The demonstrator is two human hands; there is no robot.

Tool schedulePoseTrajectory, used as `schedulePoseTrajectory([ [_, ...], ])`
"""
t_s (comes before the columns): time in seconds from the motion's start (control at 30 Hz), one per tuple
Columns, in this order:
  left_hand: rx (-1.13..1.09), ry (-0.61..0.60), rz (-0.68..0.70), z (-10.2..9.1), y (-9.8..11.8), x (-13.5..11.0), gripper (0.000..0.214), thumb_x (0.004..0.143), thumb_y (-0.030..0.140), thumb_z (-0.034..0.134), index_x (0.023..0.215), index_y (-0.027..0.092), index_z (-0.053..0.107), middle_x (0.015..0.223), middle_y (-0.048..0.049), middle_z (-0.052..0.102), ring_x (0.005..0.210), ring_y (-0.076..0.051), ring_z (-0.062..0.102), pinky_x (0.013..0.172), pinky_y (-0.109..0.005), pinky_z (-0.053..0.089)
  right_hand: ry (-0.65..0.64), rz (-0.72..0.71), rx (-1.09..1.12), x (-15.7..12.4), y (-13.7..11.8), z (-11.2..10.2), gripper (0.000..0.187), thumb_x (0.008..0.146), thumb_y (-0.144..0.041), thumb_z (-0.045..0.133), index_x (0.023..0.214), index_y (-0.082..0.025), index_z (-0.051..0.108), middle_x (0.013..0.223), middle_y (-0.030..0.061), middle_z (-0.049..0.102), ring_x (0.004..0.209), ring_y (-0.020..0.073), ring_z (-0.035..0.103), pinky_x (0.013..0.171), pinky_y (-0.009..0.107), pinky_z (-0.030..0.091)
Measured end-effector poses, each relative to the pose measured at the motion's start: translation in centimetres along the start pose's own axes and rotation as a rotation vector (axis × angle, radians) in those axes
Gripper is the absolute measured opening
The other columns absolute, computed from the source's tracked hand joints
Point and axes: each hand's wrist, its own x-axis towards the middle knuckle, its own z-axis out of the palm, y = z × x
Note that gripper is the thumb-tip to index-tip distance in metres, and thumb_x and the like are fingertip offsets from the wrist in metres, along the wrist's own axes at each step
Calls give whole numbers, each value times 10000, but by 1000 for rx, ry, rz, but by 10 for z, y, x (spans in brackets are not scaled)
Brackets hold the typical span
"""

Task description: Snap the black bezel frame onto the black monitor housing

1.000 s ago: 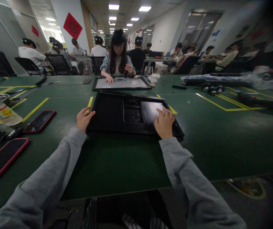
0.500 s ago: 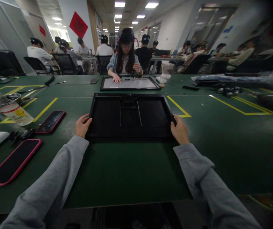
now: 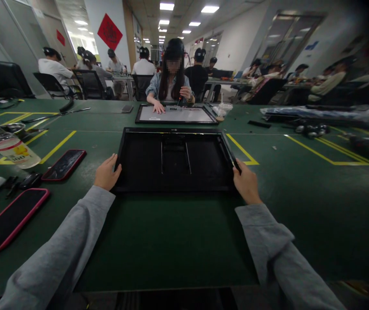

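My left arm [image 3: 64,241] and right arm [image 3: 274,245], both in grey sleeves, reach forward, spread wide. My left hand [image 3: 107,173] lies knuckles-up, thumb pointing inward, fingers loosely bent. My right hand [image 3: 246,183] shows its back, fingers curled in a grip.

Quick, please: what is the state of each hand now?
Left hand: closed on the near left corner of the black frame.
Right hand: closed on its near right corner.

Ceiling panels [image 3: 166,6] light rm; edges warped, rt side dark, prob. vignette.
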Motion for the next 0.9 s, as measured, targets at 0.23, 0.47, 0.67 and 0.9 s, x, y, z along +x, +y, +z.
schedulePoseTrajectory([
  [0.23,60,217,135,-29,31,-8,568,848,360,528,1394,209,487,1431,-86,519,1317,-231,487,1127,-394,358,164,-74,28,-7,-21,-26,555,947,-324,335,1478,-184,418,1366,131,582,1212,293,565,986,467,448],
  [0.47,95,505,179,-35,27,-12,633,862,401,531,1439,169,416,1498,-131,426,1381,-263,399,1135,-442,339,428,-146,87,-16,-38,-41,590,983,-299,218,1550,-145,161,1430,185,478,1342,283,439,1061,526,375],
  [0.67,80,431,176,-35,30,-13,624,868,406,521,1439,183,407,1503,-122,421,1391,-266,384,1169,-453,264,383,-133,47,-16,-38,-39,575,985,-296,192,1540,-145,179,1401,182,501,1345,266,437,1073,518,360],
  [0.9,164,155,147,-28,18,-4,550,865,349,481,1385,169,480,1385,-137,553,1294,-255,502,1122,-433,319,129,-132,95,-11,-23,-17,538,934,-250,341,1466,-181,380,1373,122,568,1254,263,536,1032,471,421],
])
